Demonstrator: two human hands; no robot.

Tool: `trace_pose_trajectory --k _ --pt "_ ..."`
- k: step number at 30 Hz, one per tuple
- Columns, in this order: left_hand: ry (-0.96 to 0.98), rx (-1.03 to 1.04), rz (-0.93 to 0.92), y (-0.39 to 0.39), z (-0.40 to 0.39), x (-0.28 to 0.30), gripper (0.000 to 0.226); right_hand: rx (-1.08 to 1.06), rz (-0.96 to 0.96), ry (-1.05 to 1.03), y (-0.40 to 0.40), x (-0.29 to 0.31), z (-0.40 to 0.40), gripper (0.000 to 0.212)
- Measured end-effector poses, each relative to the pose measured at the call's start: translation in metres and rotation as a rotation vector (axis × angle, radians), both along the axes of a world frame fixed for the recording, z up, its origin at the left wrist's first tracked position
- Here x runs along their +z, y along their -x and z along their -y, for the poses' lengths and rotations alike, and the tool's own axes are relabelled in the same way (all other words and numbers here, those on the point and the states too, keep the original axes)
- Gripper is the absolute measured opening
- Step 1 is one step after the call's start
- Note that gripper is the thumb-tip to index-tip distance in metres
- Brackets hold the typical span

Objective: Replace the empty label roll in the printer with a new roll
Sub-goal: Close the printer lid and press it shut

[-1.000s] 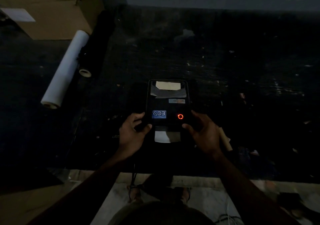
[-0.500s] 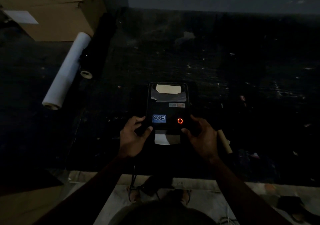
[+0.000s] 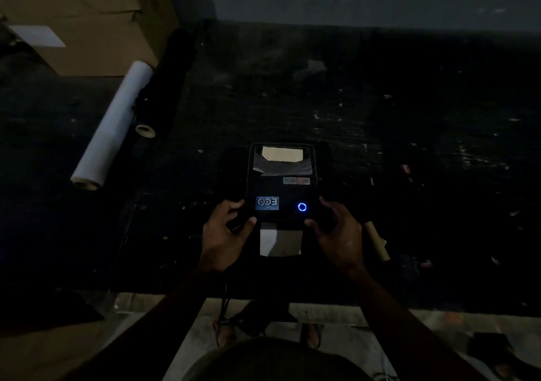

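Observation:
The black label printer (image 3: 281,187) stands on the dark table in dim light, its lid down. A ring light (image 3: 302,207) on its front glows blue. A white label strip (image 3: 280,242) sticks out of the front slot. My left hand (image 3: 224,235) grips the printer's front left corner, thumb on top. My right hand (image 3: 339,234) rests at the front right corner, fingers curled against the side. A bare brown cardboard core (image 3: 376,240) lies on the table just right of my right hand.
A long white paper roll (image 3: 112,126) and a black roll (image 3: 167,82) lie at the left. A cardboard box (image 3: 85,20) stands at the back left. The table's near edge (image 3: 263,294) runs just below my wrists, with my sandalled feet beneath.
The printer's ring light has gone from red to blue. The label strip sticks out further from the front slot. Both hands stay at the printer's front corners.

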State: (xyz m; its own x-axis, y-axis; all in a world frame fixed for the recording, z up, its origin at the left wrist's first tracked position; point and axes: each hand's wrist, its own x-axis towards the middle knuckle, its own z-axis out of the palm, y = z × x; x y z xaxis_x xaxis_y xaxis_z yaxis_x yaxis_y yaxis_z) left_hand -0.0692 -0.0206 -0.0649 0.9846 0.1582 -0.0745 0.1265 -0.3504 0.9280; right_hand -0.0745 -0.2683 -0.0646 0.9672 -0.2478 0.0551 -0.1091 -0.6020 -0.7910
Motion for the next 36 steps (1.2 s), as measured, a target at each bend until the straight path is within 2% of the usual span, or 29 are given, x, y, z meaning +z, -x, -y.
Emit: trace_pose_trajectory --k 36 --pt "-0.024 0.047 0.013 0.007 0.011 0.012 0.038 -0.028 -0.044 -0.073 0.004 0.003 -0.005 0.059"
